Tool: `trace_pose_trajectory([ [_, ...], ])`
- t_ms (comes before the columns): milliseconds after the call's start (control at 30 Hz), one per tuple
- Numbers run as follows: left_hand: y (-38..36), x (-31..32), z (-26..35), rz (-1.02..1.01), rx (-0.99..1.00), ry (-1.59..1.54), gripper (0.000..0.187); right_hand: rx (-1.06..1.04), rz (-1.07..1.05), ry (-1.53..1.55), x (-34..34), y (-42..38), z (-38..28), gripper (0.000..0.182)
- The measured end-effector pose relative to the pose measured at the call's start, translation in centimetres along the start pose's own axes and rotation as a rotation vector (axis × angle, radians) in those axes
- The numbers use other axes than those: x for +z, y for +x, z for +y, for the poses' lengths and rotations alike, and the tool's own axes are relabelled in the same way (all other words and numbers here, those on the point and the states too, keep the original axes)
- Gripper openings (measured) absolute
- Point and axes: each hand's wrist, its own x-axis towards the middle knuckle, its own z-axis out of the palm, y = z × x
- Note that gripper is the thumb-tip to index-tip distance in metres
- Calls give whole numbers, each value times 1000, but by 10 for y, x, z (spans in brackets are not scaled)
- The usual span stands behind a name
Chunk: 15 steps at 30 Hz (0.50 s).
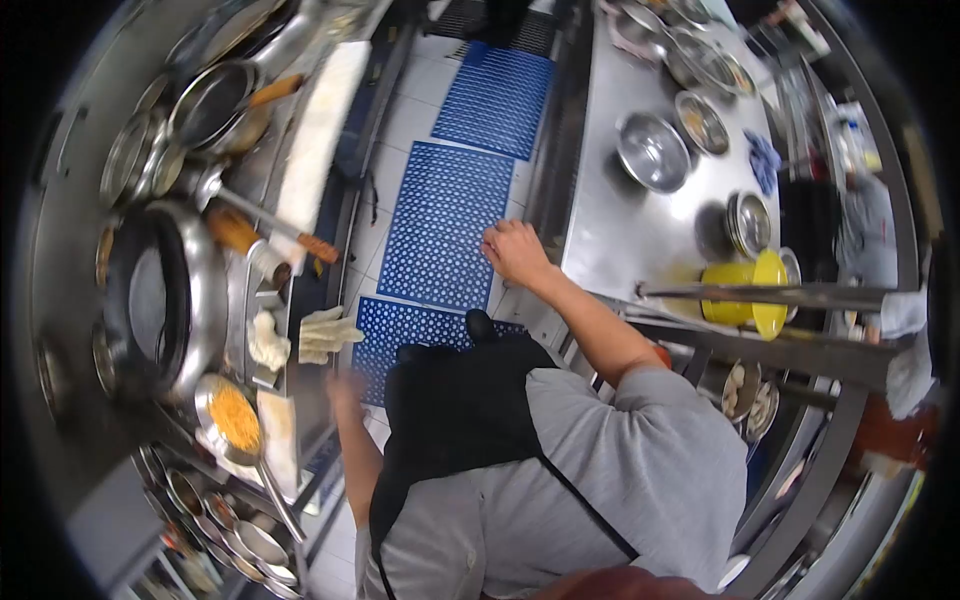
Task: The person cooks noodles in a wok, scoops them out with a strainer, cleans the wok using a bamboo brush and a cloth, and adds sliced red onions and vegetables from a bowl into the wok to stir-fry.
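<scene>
My right hand (515, 252) is over the blue floor mats (440, 225), away from the steel counter's edge. Its fingers are loosely curled together, and nothing shows in them. Low beside the stove front is my left hand (345, 390), smeared by motion, so its fingers cannot be made out. Just above it, a folded pale cloth (328, 334) hangs over the stove edge, and another crumpled cloth (268, 342) lies close by. Left of that hand rests a long-handled ladle (275, 495) with shredded orange-yellow food (236, 418) in its bowl.
A large wok (205, 300) sits on the stove, near a brush (235, 232) and a wooden-handled ladle (265, 212). On the right, the steel counter (610, 220) bears metal bowls (653, 152) and a yellow container (730, 290). Several small pans (260, 545) stand lower left.
</scene>
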Motion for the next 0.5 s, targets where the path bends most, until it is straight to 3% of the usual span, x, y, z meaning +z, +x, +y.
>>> trace_pose_trajectory([
  [100, 30, 2, 24, 74, 1, -274, 97, -22, 107, -85, -18, -10, 34, 17],
  [133, 37, -1, 29, 74, -10, -331, 75, -8, 91, -94, -23, -15, 40, 17],
  [233, 48, -3, 51, -100, 7, -286, 58, 10, 118, -22, -36, -24, 43, 18],
  [267, 50, 4, 52, 2, -7, -222, 47, 10, 139, 41, -35, -25, 43, 19],
  [367, 51, 21, 47, -77, 25, -183, 46, 12, 235, 161, -35, -20, 45, 22],
  [433, 37, 32, 33, 58, 98, 159, 36, 31, 229, 218, -42, -19, 42, 22],
  [500, 34, 24, 9, 11, 105, 436, 33, 48, 212, 217, -43, -21, 41, 23],
])
